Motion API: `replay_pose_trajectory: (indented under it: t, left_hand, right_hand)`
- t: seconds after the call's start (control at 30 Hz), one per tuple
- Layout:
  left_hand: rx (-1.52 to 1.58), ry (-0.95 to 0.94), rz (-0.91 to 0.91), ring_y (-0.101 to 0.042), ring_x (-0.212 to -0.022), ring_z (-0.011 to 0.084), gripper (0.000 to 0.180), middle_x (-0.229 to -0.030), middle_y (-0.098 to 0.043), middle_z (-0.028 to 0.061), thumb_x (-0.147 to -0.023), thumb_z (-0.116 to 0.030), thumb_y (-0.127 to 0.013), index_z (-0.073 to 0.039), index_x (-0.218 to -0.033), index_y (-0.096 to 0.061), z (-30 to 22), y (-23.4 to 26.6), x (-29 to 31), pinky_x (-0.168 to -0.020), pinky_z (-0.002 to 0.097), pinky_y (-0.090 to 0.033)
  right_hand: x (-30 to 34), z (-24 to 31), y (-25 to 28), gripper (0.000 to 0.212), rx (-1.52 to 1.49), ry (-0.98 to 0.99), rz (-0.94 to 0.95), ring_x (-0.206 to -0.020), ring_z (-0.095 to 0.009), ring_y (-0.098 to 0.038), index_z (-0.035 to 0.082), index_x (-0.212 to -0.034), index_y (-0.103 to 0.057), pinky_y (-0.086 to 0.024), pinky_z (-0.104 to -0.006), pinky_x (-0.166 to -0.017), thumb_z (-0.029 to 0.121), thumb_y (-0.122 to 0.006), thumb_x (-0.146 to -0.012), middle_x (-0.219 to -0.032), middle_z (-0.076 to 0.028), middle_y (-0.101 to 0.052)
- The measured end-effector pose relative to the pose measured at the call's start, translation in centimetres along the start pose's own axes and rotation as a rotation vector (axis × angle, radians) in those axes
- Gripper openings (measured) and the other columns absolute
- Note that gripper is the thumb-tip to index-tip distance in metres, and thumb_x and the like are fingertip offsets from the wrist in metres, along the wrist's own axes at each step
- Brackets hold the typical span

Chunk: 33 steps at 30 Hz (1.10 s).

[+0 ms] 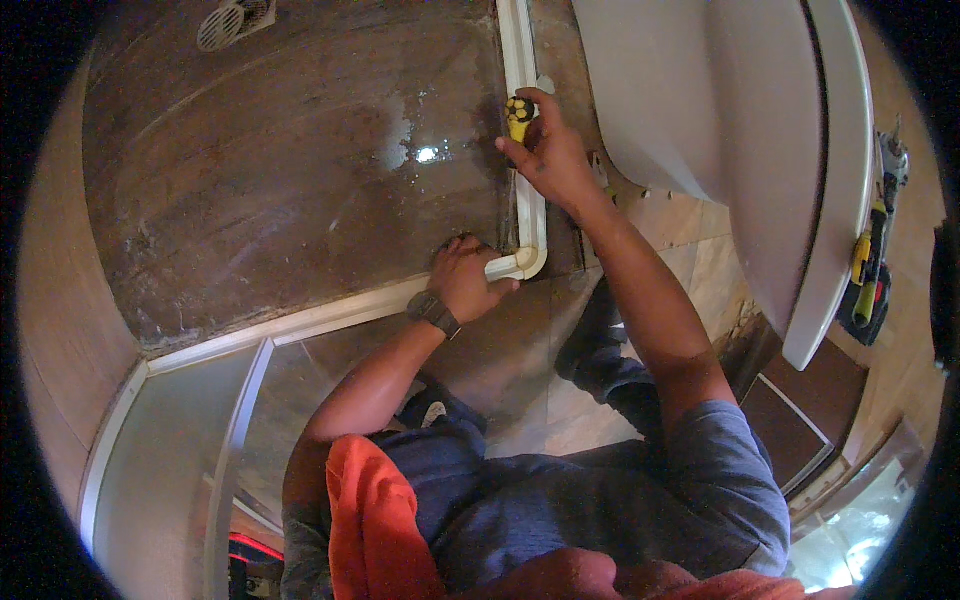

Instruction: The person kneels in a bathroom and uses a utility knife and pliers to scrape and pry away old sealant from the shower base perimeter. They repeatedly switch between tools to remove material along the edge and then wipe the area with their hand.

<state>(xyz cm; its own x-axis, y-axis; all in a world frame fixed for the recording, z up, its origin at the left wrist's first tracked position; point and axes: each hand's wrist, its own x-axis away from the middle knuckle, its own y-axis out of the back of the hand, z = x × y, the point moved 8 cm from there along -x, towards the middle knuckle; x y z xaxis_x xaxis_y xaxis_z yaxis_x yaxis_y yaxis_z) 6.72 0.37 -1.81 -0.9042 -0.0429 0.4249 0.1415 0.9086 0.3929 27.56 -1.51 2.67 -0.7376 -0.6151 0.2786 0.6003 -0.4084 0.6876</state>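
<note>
My right hand [555, 160] grips a yellow-and-black handled tool, seemingly a screwdriver [518, 112], over the far stretch of a white shower-frame rail [533, 215]. The tool's round butt faces up; its lower end is hidden. Thumb and fingers close around the handle from the right. My left hand [465, 278], with a dark watch at the wrist, rests on the rail just left of its rounded corner [528, 262]. Its fingers are stretched over the inner edge and its thumb points right along the rail. Nothing shows in that hand.
Inside the rail lies a brown, stained shower floor [290, 180] with a wet patch and a round drain cover [220, 27]. A white curved fixture [690, 100] stands close on the right. Beyond it lie several tools [868, 260]. A glass panel [170, 430] stands at lower left.
</note>
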Motion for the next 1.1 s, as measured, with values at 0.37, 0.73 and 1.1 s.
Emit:
replay_pose_trajectory:
  t: [0.37,0.73,1.1]
  left_hand:
    - [-0.039,-0.028,-0.001,-0.056,-0.112,0.0366,0.046,-0.111,-0.062,0.0158,-0.077,-0.045,-0.081,-0.011,-0.108,-0.074,-0.1,-0.1,0.0,-0.098,0.0494,-0.045]
    - [-0.034,0.021,0.058,-0.052,-0.120,0.0383,0.047,-0.119,-0.060,0.0169,-0.078,-0.046,-0.079,-0.014,-0.113,-0.074,0.7,-0.9,-0.1,-0.105,0.0522,-0.041]
    - [-0.095,-0.085,-0.042,-0.061,-0.105,0.0344,0.048,-0.105,-0.066,0.0129,-0.076,-0.046,-0.082,-0.012,-0.109,-0.075,-0.2,0.0,0.1,-0.093,0.0484,-0.048]
  right_hand:
    - [-0.1,2.0,0.3,0.066,0.048,0.020,0.029,-0.088,-0.045,-0.070,0.017,-0.141,-0.040,-0.056,-0.0506,-0.075,0.020,-0.078,-0.087,-0.095,-0.023,-0.071]
    - [-0.9,2.7,-1.0,0.066,0.250,0.001,-0.005,-0.093,-0.049,-0.067,0.011,-0.139,-0.042,-0.055,-0.0539,-0.079,0.019,-0.079,-0.085,-0.101,-0.027,-0.069]
    - [-0.8,2.3,-0.8,0.066,0.190,0.082,-0.053,-0.072,-0.040,-0.067,0.011,-0.138,-0.044,-0.052,-0.0484,-0.067,0.021,-0.080,-0.084,-0.075,-0.019,-0.065]
